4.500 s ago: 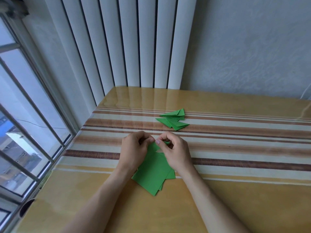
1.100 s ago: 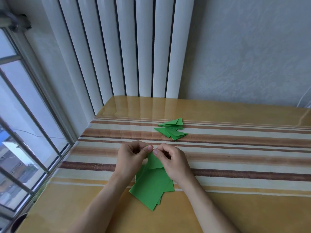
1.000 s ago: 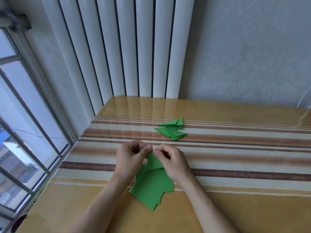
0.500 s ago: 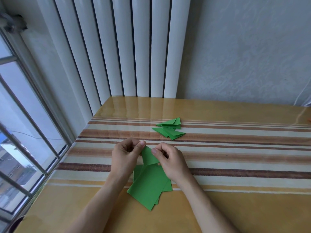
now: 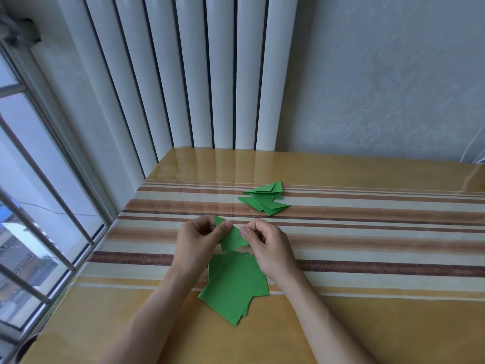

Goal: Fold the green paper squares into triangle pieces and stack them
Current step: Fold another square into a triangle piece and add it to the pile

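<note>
Folded triangles (image 5: 265, 199) beyond hands (image 5: 231, 241); flat squares (image 5: 235, 285) beneath.

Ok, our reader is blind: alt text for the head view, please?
Both hands, left hand and right hand, pinch a partly folded green paper piece above a stack of green squares on a striped table. Folded triangles lie beyond.

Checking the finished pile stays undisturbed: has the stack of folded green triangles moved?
No. The stack of folded green triangles lies on the same brown tablecloth stripe.
</note>
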Action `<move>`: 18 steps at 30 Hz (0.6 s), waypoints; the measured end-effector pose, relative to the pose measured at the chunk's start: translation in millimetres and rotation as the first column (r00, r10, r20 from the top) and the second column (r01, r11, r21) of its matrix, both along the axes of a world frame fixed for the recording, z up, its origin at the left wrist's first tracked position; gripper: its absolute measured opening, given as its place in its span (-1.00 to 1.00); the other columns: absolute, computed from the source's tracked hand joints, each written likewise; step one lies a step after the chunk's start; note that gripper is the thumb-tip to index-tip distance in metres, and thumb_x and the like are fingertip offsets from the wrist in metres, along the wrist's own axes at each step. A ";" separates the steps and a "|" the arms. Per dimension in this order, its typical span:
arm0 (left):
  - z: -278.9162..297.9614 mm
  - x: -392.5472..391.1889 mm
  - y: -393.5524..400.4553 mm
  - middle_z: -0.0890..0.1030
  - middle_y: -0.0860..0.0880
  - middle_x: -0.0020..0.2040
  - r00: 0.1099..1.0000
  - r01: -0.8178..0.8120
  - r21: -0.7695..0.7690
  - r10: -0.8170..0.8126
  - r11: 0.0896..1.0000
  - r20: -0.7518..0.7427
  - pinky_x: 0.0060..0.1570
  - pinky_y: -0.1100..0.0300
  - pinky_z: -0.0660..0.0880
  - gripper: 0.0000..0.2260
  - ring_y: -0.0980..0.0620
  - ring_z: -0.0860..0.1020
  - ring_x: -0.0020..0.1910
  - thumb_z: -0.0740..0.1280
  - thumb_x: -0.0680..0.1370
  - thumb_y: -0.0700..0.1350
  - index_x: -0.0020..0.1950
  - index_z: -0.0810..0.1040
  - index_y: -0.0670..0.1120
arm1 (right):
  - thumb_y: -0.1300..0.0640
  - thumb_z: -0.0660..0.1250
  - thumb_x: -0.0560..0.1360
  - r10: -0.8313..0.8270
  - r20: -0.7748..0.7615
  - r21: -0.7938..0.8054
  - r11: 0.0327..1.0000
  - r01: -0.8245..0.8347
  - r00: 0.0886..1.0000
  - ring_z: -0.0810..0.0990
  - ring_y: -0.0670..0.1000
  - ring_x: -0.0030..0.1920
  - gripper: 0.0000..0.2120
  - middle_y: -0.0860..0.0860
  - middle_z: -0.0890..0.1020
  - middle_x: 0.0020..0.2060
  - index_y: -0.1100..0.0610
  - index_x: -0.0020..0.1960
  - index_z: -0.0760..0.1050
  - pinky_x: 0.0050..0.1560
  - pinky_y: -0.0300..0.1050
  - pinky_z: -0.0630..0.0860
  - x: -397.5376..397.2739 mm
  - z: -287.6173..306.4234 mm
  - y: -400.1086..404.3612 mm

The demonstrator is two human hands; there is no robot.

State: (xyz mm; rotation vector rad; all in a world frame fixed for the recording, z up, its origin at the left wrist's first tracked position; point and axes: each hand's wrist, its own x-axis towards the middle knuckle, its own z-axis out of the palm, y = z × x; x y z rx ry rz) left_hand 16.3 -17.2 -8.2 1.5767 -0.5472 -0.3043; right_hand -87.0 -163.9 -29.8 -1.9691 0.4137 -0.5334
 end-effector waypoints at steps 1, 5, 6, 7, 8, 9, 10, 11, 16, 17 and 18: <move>0.8 -0.8 -0.1 0.62 -0.38 -0.21 1.000 0.004 0.007 -0.004 1.000 -0.004 -0.19 -0.28 0.57 -0.58 -0.44 0.60 -0.20 0.52 0.45 0.12 -0.16 0.62 -0.27 | 0.03 0.34 0.67 -0.007 0.005 -0.020 1.000 0.008 1.000 0.48 -0.11 -0.31 -0.76 -0.20 0.50 -0.39 0.02 -0.17 0.53 -0.23 -0.09 0.50 -0.2 0.2 0.0; 3.2 -8.1 -2.8 0.73 -0.18 -0.19 0.996 0.076 0.085 -0.072 0.993 -0.046 -0.08 -0.31 0.61 -0.77 -0.34 0.69 -0.14 0.52 0.50 0.04 -0.13 0.73 -0.13 | 0.03 0.33 0.67 -0.027 0.017 -0.019 0.999 0.027 1.000 0.41 -0.15 -0.34 -0.74 -0.19 0.46 -0.40 0.03 -0.19 0.50 -0.27 -0.12 0.41 0.1 0.6 -0.7; 3.2 -9.2 -3.5 0.74 -0.16 -0.19 0.996 0.085 0.098 -0.081 0.992 -0.046 -0.08 -0.30 0.62 -0.80 -0.32 0.70 -0.15 0.52 0.51 0.03 -0.13 0.74 -0.10 | 0.02 0.34 0.67 -0.024 0.017 -0.002 1.000 0.024 1.000 0.44 -0.12 -0.32 -0.75 -0.20 0.48 -0.39 0.02 -0.17 0.52 -0.24 -0.05 0.50 0.6 0.2 -1.0; 3.3 -9.5 -3.4 0.75 -0.14 -0.19 0.996 0.080 0.105 -0.076 0.991 -0.036 -0.08 -0.30 0.62 -0.81 -0.31 0.70 -0.16 0.52 0.51 0.04 -0.14 0.75 -0.09 | 0.01 0.34 0.67 -0.018 0.016 0.015 1.000 0.018 1.000 0.49 -0.08 -0.30 -0.77 -0.19 0.50 -0.38 0.02 -0.15 0.54 -0.20 0.07 0.58 0.6 0.0 -0.9; 3.9 -9.0 -3.3 0.75 -0.15 -0.20 0.998 0.064 0.106 -0.062 0.992 -0.020 -0.09 -0.30 0.62 -0.80 -0.31 0.70 -0.17 0.52 0.50 0.04 -0.14 0.75 -0.09 | 0.00 0.34 0.67 -0.015 0.013 0.028 1.000 0.015 1.000 0.55 -0.01 -0.28 -0.78 -0.17 0.53 -0.36 0.02 -0.13 0.57 -0.16 0.15 0.61 0.6 0.6 -0.2; 4.3 -7.5 -2.8 0.74 -0.15 -0.20 0.999 0.041 0.101 -0.041 0.994 -0.006 -0.11 -0.28 0.62 -0.80 -0.32 0.69 -0.17 0.52 0.50 0.04 -0.14 0.74 -0.09 | 0.01 0.34 0.67 -0.013 0.009 0.031 0.999 0.013 1.000 0.60 0.05 -0.25 -0.79 -0.15 0.57 -0.35 0.03 -0.12 0.59 -0.13 0.16 0.60 0.0 2.1 0.9; 5.1 -6.0 -1.8 0.74 -0.15 -0.21 1.000 0.017 0.093 -0.017 0.996 0.002 -0.13 -0.25 0.63 -0.80 -0.32 0.69 -0.17 0.52 0.51 0.02 -0.13 0.74 -0.11 | 0.03 0.34 0.67 -0.012 0.006 0.027 1.000 0.012 1.000 0.62 0.07 -0.24 -0.79 -0.12 0.61 -0.33 0.04 -0.11 0.59 -0.14 0.14 0.58 -0.4 3.7 1.7; 5.6 -4.5 -1.1 0.74 -0.13 -0.20 1.000 -0.004 0.082 0.004 0.997 0.000 -0.14 -0.19 0.64 -0.82 -0.30 0.69 -0.17 0.51 0.52 -0.01 -0.12 0.74 -0.12 | 0.04 0.33 0.67 -0.013 0.005 0.018 1.000 0.013 1.000 0.62 0.07 -0.25 -0.79 -0.10 0.63 -0.32 0.04 -0.12 0.59 -0.16 0.12 0.56 -0.9 4.9 2.1; 7.2 -5.1 -0.4 0.77 -0.07 -0.17 1.000 -0.022 0.061 0.022 0.998 -0.007 -0.16 0.00 0.64 -0.92 -0.11 0.73 -0.19 0.49 0.55 -0.12 -0.06 0.74 -0.12 | 0.04 0.32 0.68 -0.041 -0.017 -0.007 0.999 0.041 0.999 0.57 -0.07 -0.32 -0.78 -0.16 0.64 -0.33 0.04 -0.13 0.58 -0.23 0.06 0.54 -0.8 6.5 1.5; 7.2 -5.4 -0.5 0.76 -0.08 -0.17 1.000 -0.025 0.054 0.025 0.998 -0.007 -0.16 -0.05 0.65 -0.91 -0.16 0.73 -0.18 0.49 0.55 -0.12 -0.07 0.74 -0.12 | 0.03 0.33 0.67 -0.050 -0.016 0.001 0.999 0.050 0.999 0.57 -0.08 -0.33 -0.76 -0.16 0.64 -0.34 0.03 -0.16 0.58 -0.25 0.03 0.54 -1.1 7.3 1.9; 7.4 -5.1 -0.6 0.76 -0.10 -0.17 1.000 -0.030 0.049 0.031 0.998 -0.008 -0.14 -0.13 0.65 -0.90 -0.22 0.72 -0.16 0.49 0.55 -0.11 -0.07 0.74 -0.13 | 0.02 0.33 0.67 -0.058 -0.012 0.012 0.998 0.059 0.998 0.57 -0.09 -0.34 -0.74 -0.15 0.63 -0.36 0.01 -0.19 0.57 -0.26 -0.01 0.52 -1.6 8.4 2.6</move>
